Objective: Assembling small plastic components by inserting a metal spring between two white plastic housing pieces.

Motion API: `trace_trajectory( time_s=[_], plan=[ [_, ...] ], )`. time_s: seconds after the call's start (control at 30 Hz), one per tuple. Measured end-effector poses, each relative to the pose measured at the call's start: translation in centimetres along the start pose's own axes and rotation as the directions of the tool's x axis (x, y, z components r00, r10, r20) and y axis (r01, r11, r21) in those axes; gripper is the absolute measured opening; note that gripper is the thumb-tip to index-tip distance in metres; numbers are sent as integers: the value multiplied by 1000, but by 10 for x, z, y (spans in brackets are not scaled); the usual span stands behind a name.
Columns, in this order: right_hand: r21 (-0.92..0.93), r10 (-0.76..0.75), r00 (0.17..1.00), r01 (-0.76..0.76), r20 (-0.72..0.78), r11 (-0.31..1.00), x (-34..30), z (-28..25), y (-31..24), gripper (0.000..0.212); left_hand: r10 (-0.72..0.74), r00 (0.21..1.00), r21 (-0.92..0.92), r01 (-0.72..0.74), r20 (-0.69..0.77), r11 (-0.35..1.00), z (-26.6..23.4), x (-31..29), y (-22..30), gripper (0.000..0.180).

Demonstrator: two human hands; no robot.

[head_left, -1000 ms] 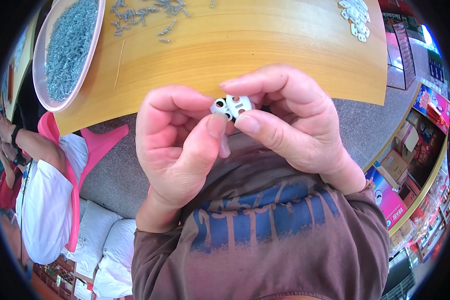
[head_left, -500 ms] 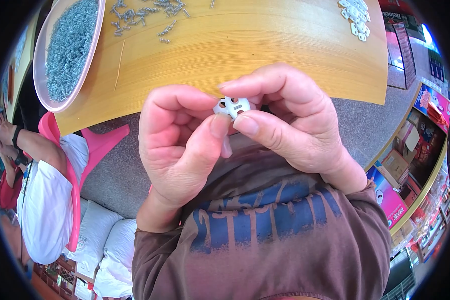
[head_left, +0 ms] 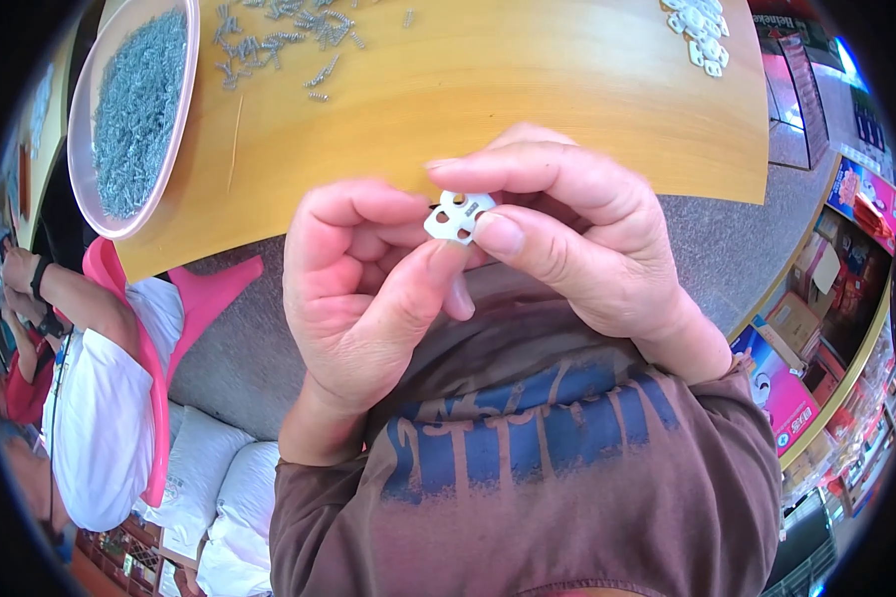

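Observation:
A small white plastic piece [head_left: 456,219] with several dark holes is held between my two hands, just off the table's near edge. My right hand [head_left: 592,224] pinches its right side between thumb and index finger. At its lower left, the thumb of my left hand [head_left: 353,284] presses against the edge, with the other fingers curled behind. Whatever lies behind the piece is hidden. Similar white pieces [head_left: 705,42] are heaped at the table's far right. Small metal springs [head_left: 289,38] lie scattered at the far left of the tabletop.
A pink-rimmed basin [head_left: 191,90] full of springs stands on the left of the wooden table [head_left: 388,119]. To the left, a person in a white shirt [head_left: 100,428] sits on a pink chair [head_left: 154,398]. White sacks [head_left: 204,458] lie below; shelves with boxes [head_left: 796,328] stand right.
The white piece has tilted, and more of its face and lower edge shows. My left thumb has slid slightly lower along it. The whole view has shifted a little.

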State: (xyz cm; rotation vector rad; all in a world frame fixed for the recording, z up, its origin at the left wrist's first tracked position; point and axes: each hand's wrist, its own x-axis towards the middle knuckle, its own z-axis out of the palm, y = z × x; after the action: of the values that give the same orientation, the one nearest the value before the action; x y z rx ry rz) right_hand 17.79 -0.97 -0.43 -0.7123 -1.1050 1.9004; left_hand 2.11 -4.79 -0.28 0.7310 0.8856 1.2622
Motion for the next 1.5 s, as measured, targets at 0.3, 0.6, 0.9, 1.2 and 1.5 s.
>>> trace_trajectory(
  time_s=[0.3, 0.6, 0.9, 1.2, 1.5],
  plan=[
    [-124, -7, 1000, 9, 17, 992, -5, 0, 0, 26, -20, 1000, 15, 20, 0, 1000, 1, -2, -1, 18],
    [106, 38, 999, -39, 9, 994, -6, -1, 2, 21, -56, 998, -25, 55, -7, 998, 3, -2, -1, 19],
    [99, 97, 995, -96, -5, 990, -8, -3, -5, 21, -31, 999, -22, 32, 38, 999, 3, -3, -2, 21],
    [157, 185, 982, -176, -44, 972, -7, -3, -8, 20, 26, 999, 89, -29, 41, 996, 1, -2, -3, 27],
    [75, 6, 999, -8, 34, 997, -7, -5, 0, 23, 99, 993, 196, -111, 68, 974, -3, -1, -5, 39]
  ],
)
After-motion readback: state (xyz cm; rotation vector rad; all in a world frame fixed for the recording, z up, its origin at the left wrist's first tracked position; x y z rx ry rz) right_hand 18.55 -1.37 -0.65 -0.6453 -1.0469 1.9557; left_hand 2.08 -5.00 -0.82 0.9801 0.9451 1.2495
